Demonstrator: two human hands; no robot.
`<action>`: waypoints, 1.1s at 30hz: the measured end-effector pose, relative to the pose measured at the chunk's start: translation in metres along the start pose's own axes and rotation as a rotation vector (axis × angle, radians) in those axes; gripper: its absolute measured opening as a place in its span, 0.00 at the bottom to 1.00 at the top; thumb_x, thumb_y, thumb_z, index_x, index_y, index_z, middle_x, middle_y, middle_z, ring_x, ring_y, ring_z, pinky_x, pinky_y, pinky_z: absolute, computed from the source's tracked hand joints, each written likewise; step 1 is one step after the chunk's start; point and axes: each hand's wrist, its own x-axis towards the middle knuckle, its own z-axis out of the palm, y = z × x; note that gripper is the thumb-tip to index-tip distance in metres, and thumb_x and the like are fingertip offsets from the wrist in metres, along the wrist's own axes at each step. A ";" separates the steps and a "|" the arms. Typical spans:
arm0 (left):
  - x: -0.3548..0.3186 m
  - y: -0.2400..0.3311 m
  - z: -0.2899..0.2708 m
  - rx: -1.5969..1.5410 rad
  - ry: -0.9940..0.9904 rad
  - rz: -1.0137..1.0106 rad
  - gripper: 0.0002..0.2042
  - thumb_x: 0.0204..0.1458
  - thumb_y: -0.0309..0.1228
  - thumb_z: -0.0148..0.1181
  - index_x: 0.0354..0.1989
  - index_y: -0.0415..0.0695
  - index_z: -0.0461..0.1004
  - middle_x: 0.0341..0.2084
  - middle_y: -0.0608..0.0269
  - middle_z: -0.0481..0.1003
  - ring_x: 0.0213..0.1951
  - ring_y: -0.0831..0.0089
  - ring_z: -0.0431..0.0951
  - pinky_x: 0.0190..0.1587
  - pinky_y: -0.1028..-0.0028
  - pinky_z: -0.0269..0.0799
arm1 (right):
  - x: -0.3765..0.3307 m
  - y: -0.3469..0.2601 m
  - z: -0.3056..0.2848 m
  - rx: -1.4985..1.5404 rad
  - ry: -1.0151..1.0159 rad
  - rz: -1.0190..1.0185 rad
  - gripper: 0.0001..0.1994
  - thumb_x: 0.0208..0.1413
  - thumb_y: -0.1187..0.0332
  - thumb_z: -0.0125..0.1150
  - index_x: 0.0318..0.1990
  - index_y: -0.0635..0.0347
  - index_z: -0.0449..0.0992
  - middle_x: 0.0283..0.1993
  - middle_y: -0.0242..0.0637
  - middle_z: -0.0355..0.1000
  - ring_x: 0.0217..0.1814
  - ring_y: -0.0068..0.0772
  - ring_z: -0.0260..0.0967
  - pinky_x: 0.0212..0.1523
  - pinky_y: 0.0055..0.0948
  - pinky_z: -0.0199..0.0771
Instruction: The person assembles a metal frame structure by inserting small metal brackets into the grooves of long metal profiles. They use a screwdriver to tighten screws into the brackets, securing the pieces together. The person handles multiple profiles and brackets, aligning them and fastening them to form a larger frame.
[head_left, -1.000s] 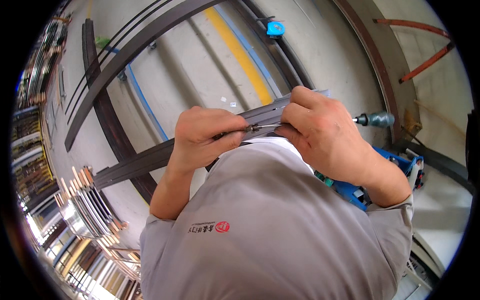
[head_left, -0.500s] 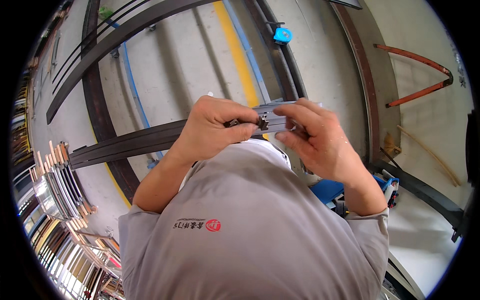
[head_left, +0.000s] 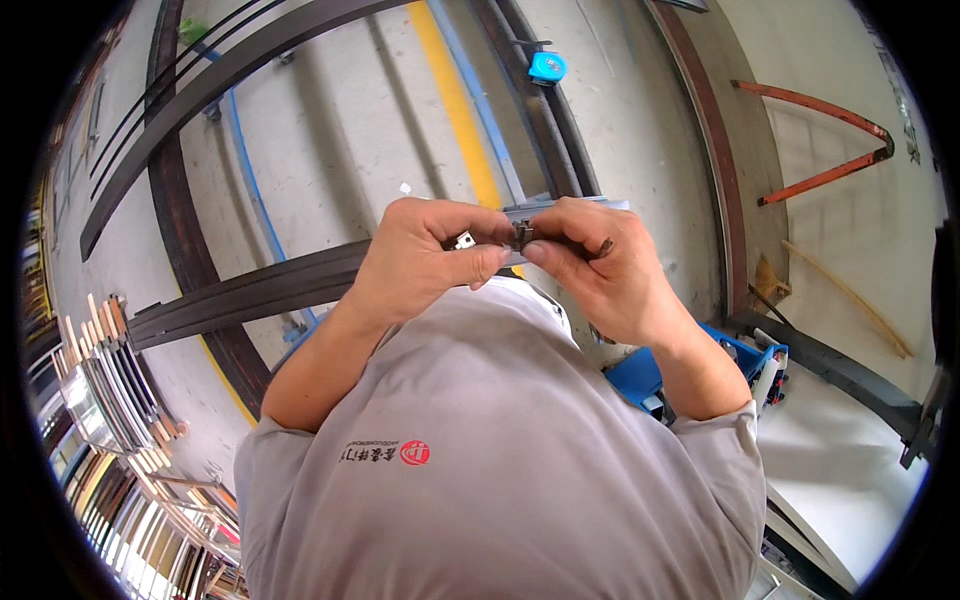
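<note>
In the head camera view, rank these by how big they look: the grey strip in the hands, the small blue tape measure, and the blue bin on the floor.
1. Blue bin, partly hidden by the arm
2. Grey strip, mostly covered by the left hand and right hand
3. Blue tape measure

The first two are unsure.

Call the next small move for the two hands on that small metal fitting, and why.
Probably press the small metal fitting home onto the end of the grey strip. The left hand and right hand both pinch at that one spot, fingertips meeting at the fitting, held in front of the chest. Whether the fitting is already seated cannot be told.
</note>
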 end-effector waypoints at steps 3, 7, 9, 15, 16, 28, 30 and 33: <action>0.004 0.004 0.007 0.047 0.025 -0.037 0.08 0.54 0.20 0.66 0.41 0.32 0.85 0.23 0.66 0.79 0.27 0.84 0.75 0.27 0.80 0.68 | -0.004 0.012 0.006 0.060 0.052 -0.031 0.06 0.62 0.76 0.68 0.45 0.68 0.80 0.33 0.38 0.74 0.31 0.29 0.67 0.34 0.30 0.68; 0.000 0.018 0.010 0.212 0.151 -0.111 0.08 0.52 0.23 0.65 0.38 0.33 0.86 0.22 0.64 0.80 0.25 0.80 0.77 0.29 0.78 0.70 | -0.011 -0.006 -0.011 0.125 0.063 -0.055 0.11 0.68 0.72 0.63 0.54 0.66 0.79 0.37 0.39 0.77 0.33 0.30 0.72 0.35 0.30 0.74; 0.000 0.000 -0.003 0.161 0.180 -0.017 0.08 0.52 0.21 0.64 0.38 0.30 0.85 0.23 0.61 0.81 0.23 0.78 0.78 0.28 0.78 0.73 | -0.023 -0.022 -0.032 0.148 0.027 -0.493 0.16 0.61 0.76 0.63 0.56 0.65 0.77 0.38 0.48 0.75 0.37 0.46 0.76 0.38 0.38 0.76; 0.000 -0.031 -0.026 -0.108 0.322 0.099 0.10 0.56 0.17 0.61 0.45 0.29 0.81 0.26 0.57 0.76 0.22 0.74 0.74 0.25 0.71 0.74 | -0.049 -0.034 -0.036 0.581 -0.255 -0.900 0.16 0.62 0.71 0.55 0.56 0.63 0.77 0.47 0.52 0.70 0.43 0.57 0.71 0.39 0.45 0.76; -0.003 -0.034 -0.032 -0.109 0.298 0.128 0.10 0.57 0.18 0.61 0.45 0.29 0.81 0.26 0.57 0.77 0.22 0.75 0.74 0.25 0.72 0.74 | -0.045 -0.031 -0.029 0.621 -0.221 -0.977 0.16 0.62 0.71 0.55 0.56 0.63 0.77 0.47 0.52 0.70 0.43 0.57 0.71 0.40 0.45 0.75; 0.023 -0.032 -0.007 -0.076 0.134 0.116 0.10 0.57 0.19 0.65 0.46 0.29 0.81 0.29 0.56 0.78 0.25 0.74 0.76 0.26 0.71 0.74 | -0.049 -0.006 -0.037 1.013 -0.275 -1.255 0.24 0.77 0.56 0.43 0.63 0.65 0.76 0.61 0.55 0.75 0.53 0.57 0.77 0.64 0.57 0.66; 0.026 -0.033 0.002 -0.067 0.129 0.106 0.11 0.57 0.20 0.65 0.47 0.28 0.81 0.29 0.55 0.79 0.25 0.74 0.76 0.26 0.71 0.74 | -0.076 0.003 -0.041 0.887 -0.040 -1.120 0.17 0.71 0.62 0.50 0.57 0.66 0.76 0.53 0.52 0.74 0.48 0.55 0.77 0.56 0.51 0.70; 0.032 -0.039 0.028 -0.007 0.076 0.125 0.09 0.57 0.21 0.66 0.44 0.28 0.82 0.29 0.54 0.79 0.25 0.73 0.77 0.27 0.72 0.74 | -0.094 0.030 -0.067 0.577 0.054 -0.697 0.09 0.57 0.76 0.64 0.46 0.65 0.76 0.41 0.47 0.74 0.47 0.54 0.73 0.45 0.45 0.74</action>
